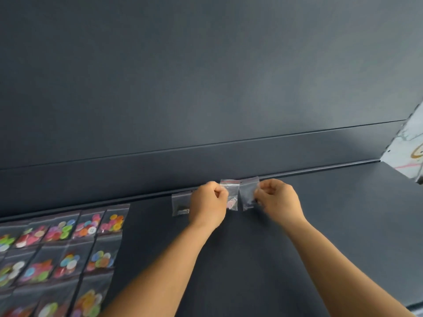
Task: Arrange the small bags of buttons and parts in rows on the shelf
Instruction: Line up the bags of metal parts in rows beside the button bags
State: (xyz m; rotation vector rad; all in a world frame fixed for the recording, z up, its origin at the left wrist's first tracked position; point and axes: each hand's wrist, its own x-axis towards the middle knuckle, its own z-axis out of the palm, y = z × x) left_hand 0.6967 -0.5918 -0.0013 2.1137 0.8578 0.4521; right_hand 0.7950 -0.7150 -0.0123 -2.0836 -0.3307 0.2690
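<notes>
Two small clear zip bags sit side by side at the back edge of the dark shelf (pixel 343 213), against the raised lip. The left one, bag with pink parts (pixel 231 195), has a red zip strip on top and pinkish bits at the bottom. Left hand (pixel 208 203) has fingers curled, thumb and forefinger pinching this bag's left edge near the top. The right one, bag with dark parts (pixel 248 193), is clear, with small dark contents low down, slightly blurred. Right hand (pixel 278 201) has fingers curled, fingertips pinching that bag's right edge about mid-height. The two bags are just beside each other, edges touching or nearly so; can't tell which.

A third small bag (pixel 180 203) lies flat on the shelf just left of the left hand, partly hidden by it, with dark contents at the bottom.

Far left: rows of button bags (pixel 91 225) lie flat in a grid, clear bags full of mixed bright buttons (pink, green, orange, blue, yellow, white), edges abutting.

Behind the shelf is a dark back panel (pixel 206 76). A pale marbled surface (pixel 409 145) shows at the far right.
</notes>
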